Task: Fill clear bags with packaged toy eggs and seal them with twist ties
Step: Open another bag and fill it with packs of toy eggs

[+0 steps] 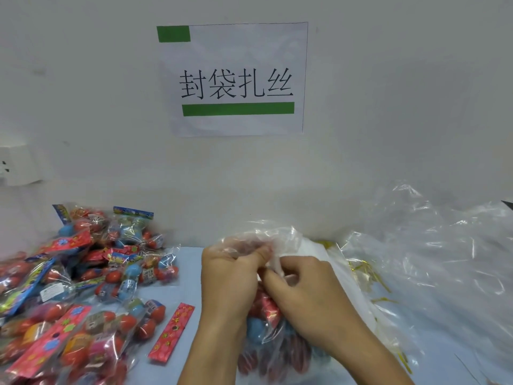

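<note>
Clear bag [273, 337] of packaged toy eggs gripped at its gathered neck over a pale blue table [191, 273]

Bunched plastic top pinched in curled fingers of left hand [230, 276] and right hand [302, 290], red and blue eggs showing through the film below the wrists. Heaped to the left, loose egg packs [83, 287] with red header cards. To the right, gold twist ties [366, 273] under a crumpled mass of empty clear bags [433, 259]. Behind, on the white wall, a paper sign [236, 79] with green bars
</note>
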